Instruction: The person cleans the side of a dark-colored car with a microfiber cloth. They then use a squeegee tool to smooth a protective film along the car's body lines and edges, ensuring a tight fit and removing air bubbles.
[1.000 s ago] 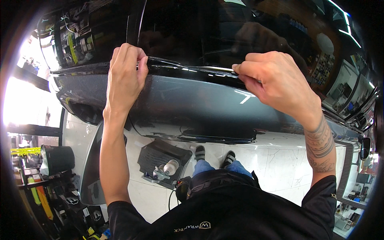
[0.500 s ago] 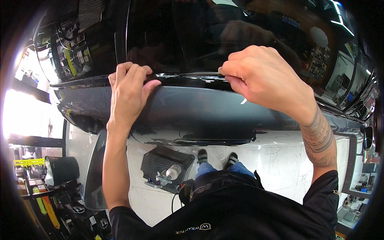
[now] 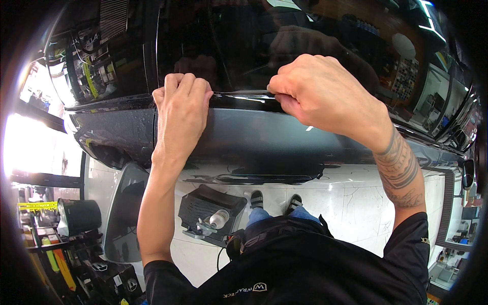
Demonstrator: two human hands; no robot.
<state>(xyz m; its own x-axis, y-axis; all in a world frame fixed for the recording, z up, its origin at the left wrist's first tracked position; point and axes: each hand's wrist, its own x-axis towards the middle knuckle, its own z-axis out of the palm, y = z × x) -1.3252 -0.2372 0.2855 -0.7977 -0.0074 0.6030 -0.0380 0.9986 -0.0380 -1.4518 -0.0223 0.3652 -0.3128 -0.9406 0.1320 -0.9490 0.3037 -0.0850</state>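
Note:
A glossy black car side (image 3: 244, 46) fills the upper part of the view, with a duller dark grey panel (image 3: 254, 137) bulging below it. Along the dark ledge between them runs a thin shiny strip (image 3: 239, 95). My left hand (image 3: 183, 112) is over this ledge, fingers together and thumb pressed against them at the strip's left end. Farther right, my right hand (image 3: 320, 94) pinches the strip between thumb and bent forefinger. The strip spans the gap between both hands. What lies inside each pinch is mostly hidden by the fingers.
A black stool (image 3: 195, 208) stands on the pale tiled floor with a white spray bottle (image 3: 219, 218) on it. To the left are a detached dark grey panel (image 3: 122, 218), a black bin (image 3: 81, 216) and a rack of tools (image 3: 56, 254).
My left hand has shifted right along the ledge, and its spread thumb has closed against the fingers. My right hand has moved slightly left, still pinching.

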